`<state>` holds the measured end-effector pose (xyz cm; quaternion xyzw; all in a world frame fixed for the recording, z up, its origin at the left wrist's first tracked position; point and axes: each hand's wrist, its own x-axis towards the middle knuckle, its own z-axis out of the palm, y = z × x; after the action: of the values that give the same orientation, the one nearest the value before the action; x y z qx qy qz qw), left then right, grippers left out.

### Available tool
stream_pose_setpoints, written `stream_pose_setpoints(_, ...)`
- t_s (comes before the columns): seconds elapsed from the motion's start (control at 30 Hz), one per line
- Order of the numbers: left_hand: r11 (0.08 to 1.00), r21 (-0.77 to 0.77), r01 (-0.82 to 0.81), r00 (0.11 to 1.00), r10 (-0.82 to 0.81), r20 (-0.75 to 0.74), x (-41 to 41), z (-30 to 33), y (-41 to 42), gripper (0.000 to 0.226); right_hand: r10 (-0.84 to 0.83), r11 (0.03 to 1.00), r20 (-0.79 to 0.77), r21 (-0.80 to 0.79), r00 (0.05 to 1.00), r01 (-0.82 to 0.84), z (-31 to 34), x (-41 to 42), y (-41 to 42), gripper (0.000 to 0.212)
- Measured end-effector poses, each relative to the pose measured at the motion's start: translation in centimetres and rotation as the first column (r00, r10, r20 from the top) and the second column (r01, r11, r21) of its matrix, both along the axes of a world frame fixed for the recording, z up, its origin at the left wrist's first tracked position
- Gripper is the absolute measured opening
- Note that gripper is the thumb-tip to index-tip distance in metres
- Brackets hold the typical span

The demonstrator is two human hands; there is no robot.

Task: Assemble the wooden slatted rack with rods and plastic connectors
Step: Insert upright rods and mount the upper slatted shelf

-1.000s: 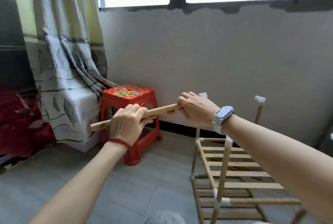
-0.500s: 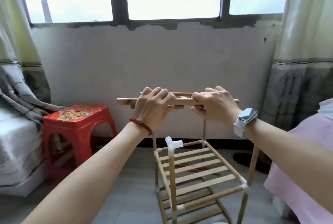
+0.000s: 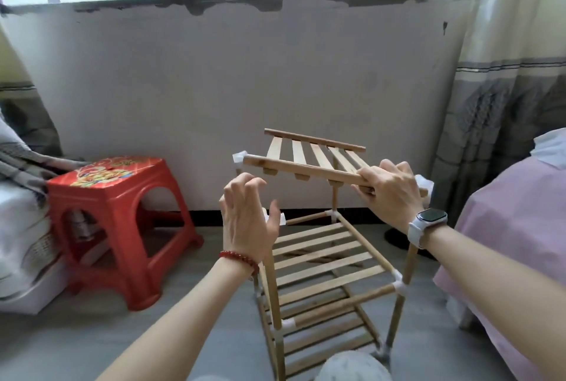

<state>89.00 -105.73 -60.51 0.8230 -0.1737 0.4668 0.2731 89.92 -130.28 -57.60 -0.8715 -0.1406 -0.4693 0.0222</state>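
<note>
- At the centre of the frame, the slatted shelf panel (image 3: 315,160) is held tilted above the rack frame (image 3: 330,261), its near rail low and its far rail raised toward the wall.
- The right hand (image 3: 389,194) grips the right end of the near rail, fingers curled over the top of it. The left hand (image 3: 248,221) holds nothing; its fingers are spread and loosely bent, just below the panel's left end.
- The step in hand looks to be fitting the top shelf: two lower tiers already sit in the frame, and upright rods rise from their corners.
- A white plastic connector (image 3: 239,156) shows at the near rail's left end; another white piece shows behind the right hand. Whether either is already seated on a rod cannot be told.
- The next move probably calls for the left hand to take the free end, level the panel and line the rail ends up with the corner joints.
- The rods are round, pale wood with a visible grain; the slats are flat, thin strips, their ends set through the rail and showing as little blocks beneath. The connectors are smooth and slightly translucent.
- At the left of the frame stands a glossy red plastic stool (image 3: 119,221) on the grey floor.
</note>
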Motion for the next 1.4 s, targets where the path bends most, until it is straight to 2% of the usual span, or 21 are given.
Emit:
stream_pose_setpoints(0.03, 0.998, -0.066, 0.020, 0.991, -0.029, -0.132, 0.3, -0.5, -0.2, 0.034, -0.002, 1.000, -0.003, 0.021, 1.000, 0.002, -0.5, 0.2, -0.1, 0.013)
stream_pose_setpoints(0.1, 0.974, -0.226, 0.028, 0.886, -0.129, -0.445, 1.4, -1.5, -0.8, 0.026, 0.000, 0.999, -0.016, 0.045, 1.000, 0.000, -1.3, 0.6, -0.2, 0.012)
stream_pose_setpoints(0.13, 0.959, -0.283, 0.003, 0.829, -0.161, -0.535, 1.8, -1.9, -1.1, 0.025, 0.005, 0.999, -0.026, 0.044, 1.000, -0.004, -1.6, 0.7, -0.2, 0.011)
stream_pose_setpoints(0.17, 0.943, -0.332, -0.013, 0.809, -0.186, -0.558, 2.3, -2.3, -1.4, 0.024, 0.010, 0.999, -0.036, 0.041, 0.999, -0.009, -1.9, 0.9, -0.2, 0.010)
stream_pose_setpoints(0.27, 0.891, -0.454, 0.009, 0.850, -0.245, -0.466, 2.9, -2.9, -1.7, 0.029, 0.046, 0.997, -0.060, 0.072, 0.997, -0.041, -2.2, 1.3, 0.3, 0.010)
stream_pose_setpoints(0.33, 0.893, -0.450, 0.007, 0.874, -0.224, -0.432, 3.4, -2.9, -0.9, 0.035, 0.074, 0.992, -0.078, 0.111, 0.994, -0.065, -2.3, 1.4, 1.2, 0.010)
stream_pose_setpoints(0.43, 0.893, -0.450, 0.019, 0.859, -0.245, -0.450, 4.5, -2.4, 1.1, 0.039, 0.076, 0.956, -0.129, 0.290, 0.989, -0.036, -1.7, 1.7, 3.4, 0.011)
stream_pose_setpoints(0.53, 0.894, -0.448, 0.031, 0.841, -0.266, -0.472, 5.7, -2.3, 3.8, 0.035, 0.090, 0.852, -0.284, 0.519, 0.955, 0.074, 0.0, 3.1, 5.7, 0.014)
stream_pose_setpoints(0.63, 0.899, -0.434, 0.055, 0.814, -0.292, -0.502, 6.6, -2.4, 6.1, 0.029, 0.219, 0.685, -0.366, 0.717, 0.904, 0.124, 2.1, 4.4, 7.1, 0.013)
stream_pose_setpoints(0.77, 0.884, -0.454, 0.109, 0.758, -0.369, -0.537, 6.8, -2.7, 7.5, 0.027, 0.386, 0.507, -0.438, 0.836, 0.812, 0.210, 3.0, 5.2, 7.8, 0.012)
stream_pose_setpoints(0.83, 0.883, -0.456, 0.112, 0.757, -0.373, -0.537, 6.7, -2.5, 7.5, 0.026, 0.457, 0.461, -0.461, 0.854, 0.761, 0.240, 3.2, 5.2, 8.3, 0.023)
stream_pose_setpoints(0.9, 0.890, -0.443, 0.104, 0.752, -0.362, -0.551, 6.5, -2.3, 7.5, 0.024, 0.485, 0.483, -0.490, 0.841, 0.724, 0.245, 3.6, 4.9, 9.2, 0.023)
stream_pose_setpoints(1.0, 0.934, -0.346, 0.089, 0.739, -0.295, -0.606, 6.3, -1.4, 7.9, 0.019, 0.478, 0.608, -0.526, 0.776, 0.703, 0.167, 4.2, 4.1, 10.3, 0.011)
stream_pose_setpoints(1.1, 0.918, -0.390, 0.074, 0.757, -0.306, -0.577, 7.0, 1.5, 7.5, 0.023, 0.365, 0.787, -0.506, 0.617, 0.781, 0.032, 4.5, 2.9, 11.5, 0.008)
stream_pose_setpoints(1.17, 0.830, -0.547, 0.108, 0.702, -0.453, -0.550, 7.7, 4.6, 6.3, 0.032, 0.229, 0.902, -0.476, 0.432, 0.849, -0.001, 4.4, 2.0, 12.5, 0.016)
stream_pose_setpoints(1.23, 0.656, -0.748, 0.097, 0.542, -0.666, -0.514, 8.0, 7.4, 4.6, 0.045, 0.124, 0.969, -0.413, 0.247, 0.902, -0.021, 3.8, 1.3, 13.1, 0.022)
stream_pose_setpoints(1.27, 0.571, -0.818, 0.068, 0.485, -0.736, -0.473, 8.0, 8.3, 3.8, 0.048, 0.134, 0.980, -0.356, 0.189, 0.925, -0.069, 3.5, 0.9, 13.2, 0.023)
stream_pose_setpoints(1.3, 0.501, -0.864, 0.050, 0.481, -0.770, -0.419, 8.0, 8.9, 3.1, 0.046, 0.178, 0.979, -0.295, 0.154, 0.939, -0.137, 3.2, 0.6, 13.1, 0.022)
stream_pose_setpoints(1.33, 0.456, -0.889, 0.045, 0.523, -0.769, -0.368, 8.0, 9.2, 2.6, 0.040, 0.227, 0.971, -0.261, 0.130, 0.938, -0.199, 3.2, 0.2, 13.0, 0.021)
stream_pose_setpoints(1.4, 0.436, -0.897, 0.068, 0.630, -0.716, -0.300, 8.0, 9.4, 1.7, 0.033, 0.321, 0.946, -0.272, 0.143, 0.907, -0.292, 3.5, 0.1, 11.9, 0.022)
